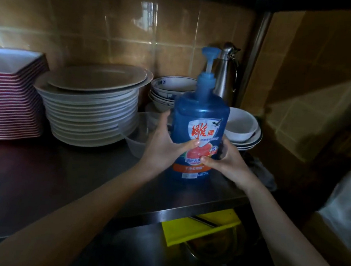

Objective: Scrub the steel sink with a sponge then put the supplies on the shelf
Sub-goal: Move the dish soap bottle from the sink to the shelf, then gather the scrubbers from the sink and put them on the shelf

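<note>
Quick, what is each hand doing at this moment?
Left hand: closed on the blue dish soap bottle, fingers around its left side.
Right hand: closed on the same bottle, gripping its right side.

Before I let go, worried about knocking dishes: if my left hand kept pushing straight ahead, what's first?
Probably the clear plastic container just beyond your left hand, before the plate stack; depth is uncertain.

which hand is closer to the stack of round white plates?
Left. The left hand grips the blue dish soap bottle on the side facing the plate stack; the right hand holds the bottle's far side.
</note>
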Motion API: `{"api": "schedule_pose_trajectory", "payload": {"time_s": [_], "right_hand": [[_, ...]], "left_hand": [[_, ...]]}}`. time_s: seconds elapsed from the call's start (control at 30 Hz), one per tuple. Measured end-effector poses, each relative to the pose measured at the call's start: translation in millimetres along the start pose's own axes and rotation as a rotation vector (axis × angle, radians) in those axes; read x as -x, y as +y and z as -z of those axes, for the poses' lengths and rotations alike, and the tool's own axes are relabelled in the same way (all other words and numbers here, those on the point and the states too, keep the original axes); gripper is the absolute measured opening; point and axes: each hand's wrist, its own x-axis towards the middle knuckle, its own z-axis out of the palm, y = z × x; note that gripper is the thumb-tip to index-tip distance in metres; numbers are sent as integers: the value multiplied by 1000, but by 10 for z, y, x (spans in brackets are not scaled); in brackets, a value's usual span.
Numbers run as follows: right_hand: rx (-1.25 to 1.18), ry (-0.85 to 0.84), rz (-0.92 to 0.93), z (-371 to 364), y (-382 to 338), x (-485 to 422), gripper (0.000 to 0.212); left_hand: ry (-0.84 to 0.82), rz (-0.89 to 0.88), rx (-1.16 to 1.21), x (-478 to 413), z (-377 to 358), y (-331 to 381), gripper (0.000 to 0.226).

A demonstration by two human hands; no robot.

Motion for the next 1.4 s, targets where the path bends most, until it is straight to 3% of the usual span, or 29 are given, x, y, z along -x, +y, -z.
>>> {"api": "schedule_pose_trajectory", "payload": {"time_s": [0.5,0.7,0.9,1.13,1.4], "right_hand": [[136,112,-22,-120,-235,732,84],[204,172,-38,-179,-385,1464,81],[361,250,-106,-146,-329,2329,69],[578,412,-262,82,-167,3421,59],[748,588,-547,448,191,4761,48]], "left_hand": [[-118,95,-79,346,252,139,93],[-133,60,-118,965,391,274,68],[-296,4,-162,1685,303,341,56],[-429,-65,-151,2167,-233,443,36],[-691,-152,-159,2681,-1367,574,35]]}}
